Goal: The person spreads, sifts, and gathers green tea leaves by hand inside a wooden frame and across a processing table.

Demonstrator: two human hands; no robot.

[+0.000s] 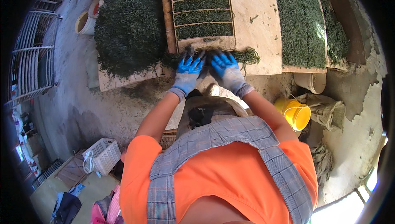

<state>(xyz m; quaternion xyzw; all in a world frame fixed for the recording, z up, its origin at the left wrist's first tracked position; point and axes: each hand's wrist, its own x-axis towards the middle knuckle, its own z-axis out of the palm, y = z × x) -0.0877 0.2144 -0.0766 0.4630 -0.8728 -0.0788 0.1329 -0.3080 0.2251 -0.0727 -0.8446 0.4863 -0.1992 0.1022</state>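
My left hand [188,70], in a blue-and-white work glove, lies palm down with its fingers spread at the near edge of the bench. My right hand [226,68], gloved alike, is beside it in the same pose. The fingertips of both look dark and slightly blurred. Just beyond them is the near bar of a slatted wooden frame [202,24], with dark green shredded plant matter between its slats. A loose clump of green strands [248,56] sticks out to the right of my right hand. What lies under my palms is hidden.
A thick bed of green strands [129,26] covers the bench at left. At right are a pale board [256,23] with scraps and another green bed [301,23]. A yellow bucket [297,116], a sack [324,110] and a white plastic basket [103,156] stand lower down.
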